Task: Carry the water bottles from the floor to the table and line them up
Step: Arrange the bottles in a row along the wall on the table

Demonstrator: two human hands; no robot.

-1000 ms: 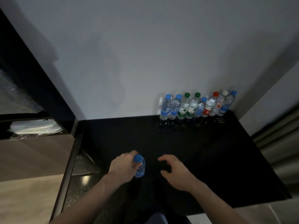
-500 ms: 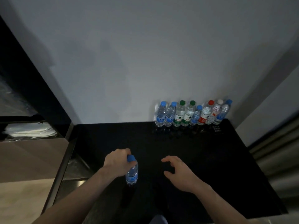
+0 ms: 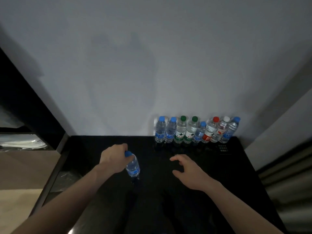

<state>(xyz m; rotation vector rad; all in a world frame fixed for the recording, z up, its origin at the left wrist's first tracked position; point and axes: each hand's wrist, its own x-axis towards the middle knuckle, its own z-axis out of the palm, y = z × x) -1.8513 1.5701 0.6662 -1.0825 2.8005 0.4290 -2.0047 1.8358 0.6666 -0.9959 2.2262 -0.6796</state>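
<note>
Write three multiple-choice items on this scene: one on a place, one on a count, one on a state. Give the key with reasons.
1. Where does the row of bottles stand?
A. along the wall at the table's back right
B. at the table's front edge
C. on the floor

2. How many bottles in the row have green caps?
A. none
B. two
C. five

3. What is the left hand doing?
A. resting flat
B. gripping a blue-capped bottle
C. pointing at the wall

Key: 1 A, the row touches the wall; 2 B, two green caps side by side; 3 B, fingers wrap its neck, while the right hand is empty.
</note>
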